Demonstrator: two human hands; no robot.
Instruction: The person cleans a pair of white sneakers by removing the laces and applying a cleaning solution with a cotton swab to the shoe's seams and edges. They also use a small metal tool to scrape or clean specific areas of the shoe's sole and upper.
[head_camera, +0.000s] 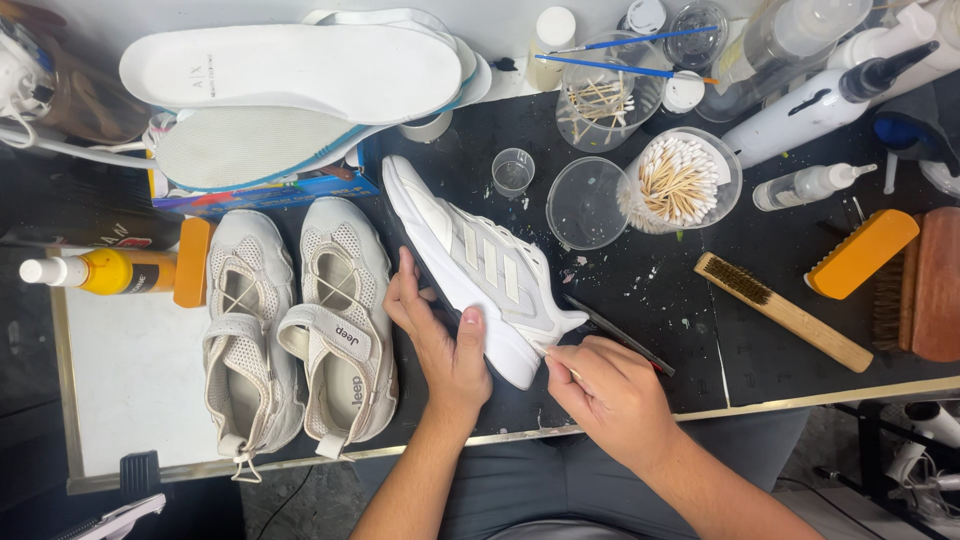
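Left hand (440, 335) grasps the white sneaker (480, 270), tilted on its side on the black mat (650, 300). Right hand (610, 395) pinches a thin stick at the sneaker's heel. Beige strap shoes (300, 320) lie just left of the sneaker.

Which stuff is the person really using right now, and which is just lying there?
In use:
- white sneaker, steadied by the left hand
- thin stick in the right hand, tip at the sneaker's edge

Just lying about:
- pair of beige strap shoes
- wooden-handled brush
- cup of cotton swabs
- yellow bottle
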